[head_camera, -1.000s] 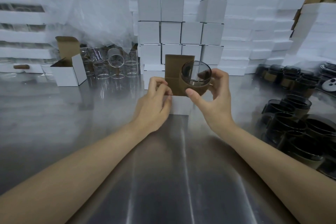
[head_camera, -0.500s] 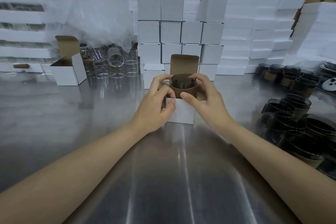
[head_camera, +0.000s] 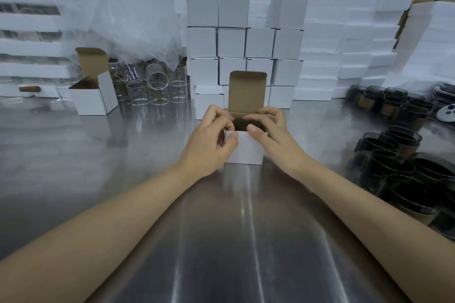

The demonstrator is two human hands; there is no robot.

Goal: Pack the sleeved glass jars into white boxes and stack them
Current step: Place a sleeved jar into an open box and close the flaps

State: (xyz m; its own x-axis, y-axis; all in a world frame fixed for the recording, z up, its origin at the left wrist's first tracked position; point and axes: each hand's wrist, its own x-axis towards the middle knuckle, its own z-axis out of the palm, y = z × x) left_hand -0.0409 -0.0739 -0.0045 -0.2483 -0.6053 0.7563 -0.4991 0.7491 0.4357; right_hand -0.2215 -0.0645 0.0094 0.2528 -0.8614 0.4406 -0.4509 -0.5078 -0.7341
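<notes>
Sleeved jar (head_camera: 246,124) is seen seated low inside the open white box (head_camera: 243,149) at centre of the counter (head_camera: 221,229), with the lid flap (head_camera: 247,91) upright at 12 o'clock. The box rim is pinched by the left hand (head_camera: 211,141) at 9 o'clock and gripped by the curled right hand (head_camera: 274,130) at 3 o'clock. Risk: the lid flap may be jammed on the jar's rim if it isn't fully seated, and the box may be tipped by uneven pressing.

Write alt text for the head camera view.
The left hand and right hand hold the open top of a small white box on a metal table, a dark jar inside it. Closed white boxes are stacked behind; more dark jars lie at right.
</notes>
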